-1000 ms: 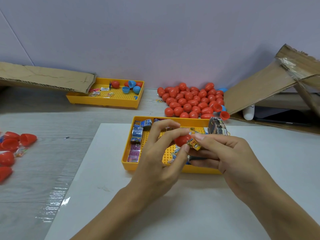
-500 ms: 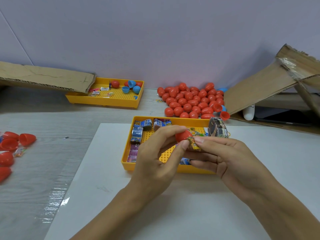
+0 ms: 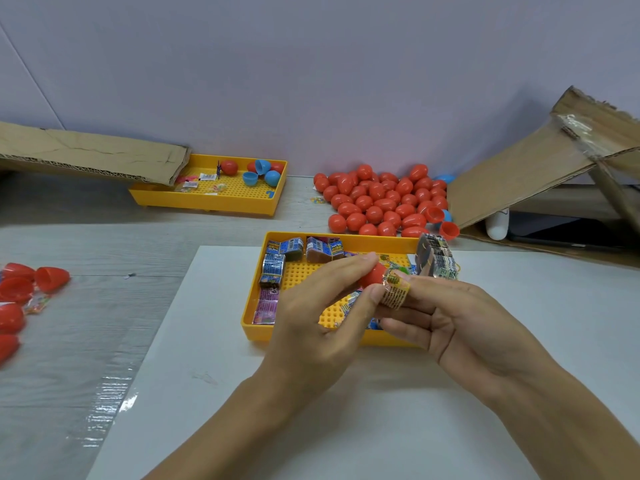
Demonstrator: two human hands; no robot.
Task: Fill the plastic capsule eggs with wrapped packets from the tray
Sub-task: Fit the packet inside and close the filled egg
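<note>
Partly hidden: the red capsule half (image 3: pixel 372 274) shows only between the left hand (image 3: pixel 323 317) fingers, its opening not visible; the print on the yellow wrapped packet (image 3: pixel 396 292) is too small to read. Left hand grip clasps the capsule half; right hand (image 3: pixel 460 323) pinches the packet against it, above the near yellow tray (image 3: pixel 250 317). Compared with half a second ago, both hands sit slightly higher and the packet is turned more upright. The near tray holds blue and purple packets (image 3: pixel 273 271) along its left wall. The far yellow tray (image 3: pixel 207 202) holds red and blue capsule pieces. Closed red eggs (image 3: pixel 381 202) lie heaped on the bench (image 3: pixel 86 244).
</note>
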